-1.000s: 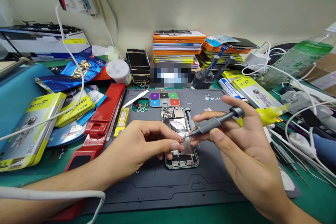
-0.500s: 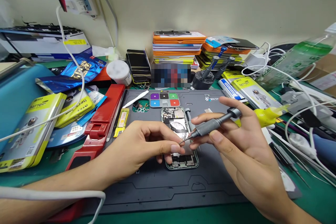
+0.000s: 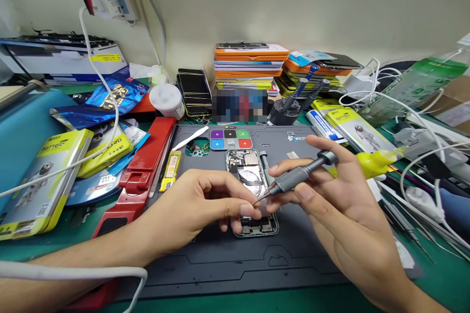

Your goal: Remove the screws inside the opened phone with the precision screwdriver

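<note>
A grey precision screwdriver (image 3: 295, 176) rests in my right hand (image 3: 345, 215), its knurled handle between thumb and fingers and its cap end against a raised finger. The thin shaft slants down to the left. At its tip, the thumb and index finger of my left hand (image 3: 209, 203) are pinched together; whether a tiny part such as a screw is there too, I cannot tell. Beneath both hands lies an opened smartphone (image 3: 245, 160) with its inner parts bare; my fingers hide its middle.
A dark grey work mat (image 3: 205, 274) lies under the phone. Beyond it are a coloured parts tray (image 3: 230, 143), a white spudger (image 3: 191, 138) and a screwdriver stand (image 3: 284, 113). A red clamp-like tool (image 3: 145, 166) lies left, tweezers (image 3: 404, 225) and cables right.
Almost nothing differs. The screwdriver tip and my left fingertips have shifted very slightly; both hands keep the same hold.
</note>
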`<act>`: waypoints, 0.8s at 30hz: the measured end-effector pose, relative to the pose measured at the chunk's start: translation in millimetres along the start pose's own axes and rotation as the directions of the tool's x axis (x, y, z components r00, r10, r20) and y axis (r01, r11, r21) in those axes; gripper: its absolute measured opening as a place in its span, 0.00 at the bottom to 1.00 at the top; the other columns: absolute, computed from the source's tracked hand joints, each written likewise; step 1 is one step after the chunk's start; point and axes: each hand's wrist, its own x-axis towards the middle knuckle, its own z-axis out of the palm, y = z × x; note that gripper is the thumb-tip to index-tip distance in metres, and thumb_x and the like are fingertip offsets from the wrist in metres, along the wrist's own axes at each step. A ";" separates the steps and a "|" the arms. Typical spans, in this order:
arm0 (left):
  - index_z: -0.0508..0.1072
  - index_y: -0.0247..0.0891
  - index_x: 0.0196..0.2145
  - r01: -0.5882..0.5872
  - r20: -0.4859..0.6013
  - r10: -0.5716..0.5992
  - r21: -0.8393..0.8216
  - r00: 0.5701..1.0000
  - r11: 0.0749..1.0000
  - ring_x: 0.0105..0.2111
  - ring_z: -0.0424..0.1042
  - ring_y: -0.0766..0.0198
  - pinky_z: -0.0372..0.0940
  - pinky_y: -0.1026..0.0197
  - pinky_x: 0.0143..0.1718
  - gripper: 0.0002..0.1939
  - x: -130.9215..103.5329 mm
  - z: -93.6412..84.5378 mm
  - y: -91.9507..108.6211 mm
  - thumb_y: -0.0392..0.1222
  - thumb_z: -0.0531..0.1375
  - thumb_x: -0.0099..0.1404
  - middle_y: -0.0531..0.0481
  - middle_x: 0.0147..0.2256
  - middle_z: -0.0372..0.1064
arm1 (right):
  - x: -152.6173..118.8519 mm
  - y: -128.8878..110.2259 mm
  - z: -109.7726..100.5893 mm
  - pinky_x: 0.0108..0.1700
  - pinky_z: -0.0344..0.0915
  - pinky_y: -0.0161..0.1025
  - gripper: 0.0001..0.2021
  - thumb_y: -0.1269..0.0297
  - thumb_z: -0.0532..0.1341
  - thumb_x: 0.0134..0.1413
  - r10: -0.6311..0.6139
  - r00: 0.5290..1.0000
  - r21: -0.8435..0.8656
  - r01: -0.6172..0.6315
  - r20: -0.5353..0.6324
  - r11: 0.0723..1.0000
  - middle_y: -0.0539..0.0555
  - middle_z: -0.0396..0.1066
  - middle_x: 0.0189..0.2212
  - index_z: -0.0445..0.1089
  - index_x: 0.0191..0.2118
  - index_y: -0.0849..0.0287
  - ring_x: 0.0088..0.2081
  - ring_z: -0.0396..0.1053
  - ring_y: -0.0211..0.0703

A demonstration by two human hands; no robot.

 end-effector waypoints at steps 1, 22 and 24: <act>0.82 0.33 0.41 0.000 0.004 0.000 -0.006 1.000 1.000 0.31 0.74 0.77 0.68 0.77 0.33 0.09 -0.1 0.0 0.1 0.43 0.70 0.68 0.49 0.38 0.79 | 0.0 -0.1 0.0 0.45 0.80 0.40 0.23 0.66 0.55 0.76 0.005 1.000 0.006 -0.005 0.000 1.000 0.56 0.72 0.50 0.49 0.68 0.46 0.40 0.77 0.38; 0.86 0.41 0.41 0.036 0.053 -0.036 0.007 0.998 0.999 0.30 0.74 0.76 0.67 0.78 0.31 0.06 -1.7 2.0 4.4 0.43 0.68 0.71 0.50 0.40 0.78 | 4.7 -4.1 -1.8 0.48 0.77 0.34 0.24 0.69 0.54 0.76 0.101 0.991 0.188 -0.116 0.088 0.975 0.52 0.72 0.51 0.45 0.68 0.50 0.40 0.78 0.36; 0.85 0.40 0.42 0.022 0.059 -0.023 0.015 0.998 1.000 0.31 0.74 0.76 0.66 0.77 0.32 0.07 -1.6 1.5 3.2 0.43 0.68 0.71 0.50 0.40 0.78 | 5.5 -3.2 -2.9 0.49 0.77 0.33 0.24 0.70 0.54 0.75 0.088 0.992 0.190 -0.105 0.095 0.976 0.53 0.72 0.51 0.44 0.68 0.50 0.40 0.78 0.36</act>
